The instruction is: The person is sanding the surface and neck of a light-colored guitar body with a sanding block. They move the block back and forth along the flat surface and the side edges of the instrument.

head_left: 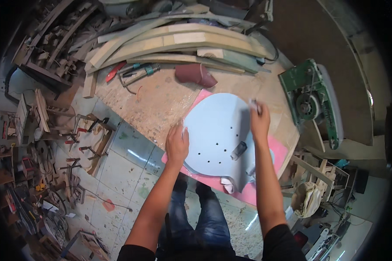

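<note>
A light-blue, rounded panel with several small dark holes point(211, 117), curved like a chair seat shell, lies on a pink pad point(279, 150) on the wooden worktable. At the panel's left edge, my left hand point(177, 141) is closed around the rim, thumb toward the top face. My right hand point(260, 122) is over the right side of the panel, its fingers pinched on a small pale thing that is blurred and partly covered. A small dark block point(238, 151) sits on the panel near the holes. By the near edge lies a crumpled white cloth point(228, 185).
Beyond the panel lie a roll of reddish-brown sandpaper point(196, 75), clamps point(139, 74) and stacked curved wooden strips point(178, 41). A green belt machine point(311, 102) stands at the right. On the left, a wooden piece holds several clamps point(89, 141). A cloth sack point(307, 199) is at the lower right.
</note>
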A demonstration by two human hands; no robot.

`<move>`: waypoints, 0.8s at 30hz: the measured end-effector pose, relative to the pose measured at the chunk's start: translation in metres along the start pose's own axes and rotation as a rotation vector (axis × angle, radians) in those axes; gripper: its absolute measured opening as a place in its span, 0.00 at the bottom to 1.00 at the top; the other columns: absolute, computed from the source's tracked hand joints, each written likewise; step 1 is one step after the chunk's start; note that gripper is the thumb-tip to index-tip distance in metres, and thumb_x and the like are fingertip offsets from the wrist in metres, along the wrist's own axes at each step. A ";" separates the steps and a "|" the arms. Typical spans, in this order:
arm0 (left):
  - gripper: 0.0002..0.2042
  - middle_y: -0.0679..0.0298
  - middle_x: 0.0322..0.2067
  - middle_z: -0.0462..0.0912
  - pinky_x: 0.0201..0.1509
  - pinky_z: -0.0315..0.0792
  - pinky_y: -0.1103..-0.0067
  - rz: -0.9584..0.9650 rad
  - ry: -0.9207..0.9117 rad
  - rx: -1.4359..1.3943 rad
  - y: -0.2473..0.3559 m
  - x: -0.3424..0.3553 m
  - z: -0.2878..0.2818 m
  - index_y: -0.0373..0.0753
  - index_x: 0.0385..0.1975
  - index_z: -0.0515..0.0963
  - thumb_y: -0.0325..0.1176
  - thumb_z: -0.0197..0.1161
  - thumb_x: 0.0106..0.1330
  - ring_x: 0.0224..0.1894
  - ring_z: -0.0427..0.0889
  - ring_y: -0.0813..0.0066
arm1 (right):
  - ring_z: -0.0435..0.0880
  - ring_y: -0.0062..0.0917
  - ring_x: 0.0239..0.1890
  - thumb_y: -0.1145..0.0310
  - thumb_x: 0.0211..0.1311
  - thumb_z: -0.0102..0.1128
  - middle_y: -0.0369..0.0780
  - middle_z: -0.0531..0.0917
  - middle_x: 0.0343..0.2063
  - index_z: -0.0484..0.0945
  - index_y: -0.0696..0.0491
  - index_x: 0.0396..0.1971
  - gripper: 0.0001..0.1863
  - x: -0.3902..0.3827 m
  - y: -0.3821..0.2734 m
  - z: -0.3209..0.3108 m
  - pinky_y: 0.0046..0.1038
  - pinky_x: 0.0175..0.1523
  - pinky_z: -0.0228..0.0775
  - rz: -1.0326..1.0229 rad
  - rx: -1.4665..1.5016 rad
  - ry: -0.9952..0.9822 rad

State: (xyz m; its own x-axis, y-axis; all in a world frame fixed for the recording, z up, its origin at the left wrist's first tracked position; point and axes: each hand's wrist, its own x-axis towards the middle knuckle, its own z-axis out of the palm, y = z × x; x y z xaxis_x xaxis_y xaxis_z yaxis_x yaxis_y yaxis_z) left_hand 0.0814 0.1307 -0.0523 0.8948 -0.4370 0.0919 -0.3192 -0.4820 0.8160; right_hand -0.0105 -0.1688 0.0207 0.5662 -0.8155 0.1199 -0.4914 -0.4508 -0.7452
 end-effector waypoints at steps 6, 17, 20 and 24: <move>0.35 0.46 0.80 0.56 0.83 0.46 0.47 0.257 -0.298 0.588 0.091 -0.040 0.015 0.37 0.80 0.60 0.46 0.57 0.77 0.83 0.51 0.42 | 0.87 0.30 0.49 0.62 0.81 0.53 0.42 0.85 0.55 0.78 0.54 0.63 0.19 -0.179 0.008 -0.134 0.34 0.50 0.82 0.691 1.138 -0.215; 0.26 0.57 0.60 0.85 0.61 0.77 0.76 -0.190 -0.568 -0.638 0.211 -0.203 -0.006 0.34 0.65 0.79 0.32 0.75 0.69 0.58 0.83 0.74 | 0.91 0.32 0.48 0.45 0.81 0.43 0.43 0.88 0.55 0.76 0.55 0.65 0.30 -0.275 0.015 -0.214 0.40 0.37 0.89 0.831 1.537 -0.656; 0.21 0.60 0.52 0.88 0.58 0.79 0.76 -0.081 -0.487 -0.441 0.240 -0.215 -0.017 0.33 0.57 0.85 0.31 0.78 0.66 0.52 0.85 0.75 | 0.90 0.32 0.49 0.42 0.82 0.43 0.42 0.87 0.55 0.75 0.55 0.65 0.32 -0.280 0.006 -0.226 0.41 0.36 0.91 0.925 1.434 -0.654; 0.18 0.62 0.41 0.90 0.52 0.80 0.78 -0.236 -0.354 -0.496 0.261 -0.231 -0.027 0.31 0.51 0.86 0.28 0.79 0.63 0.44 0.86 0.77 | 0.89 0.33 0.52 0.43 0.83 0.45 0.45 0.85 0.56 0.71 0.55 0.70 0.32 -0.275 0.006 -0.240 0.42 0.41 0.93 0.847 1.373 -0.766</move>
State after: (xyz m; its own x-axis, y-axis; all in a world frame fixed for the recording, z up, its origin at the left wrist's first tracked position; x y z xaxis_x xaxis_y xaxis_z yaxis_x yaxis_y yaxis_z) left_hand -0.2006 0.1263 0.1544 0.7393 -0.6266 -0.2467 0.1312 -0.2254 0.9654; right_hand -0.3284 -0.0341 0.1402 0.8241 -0.1269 -0.5520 -0.1600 0.8828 -0.4418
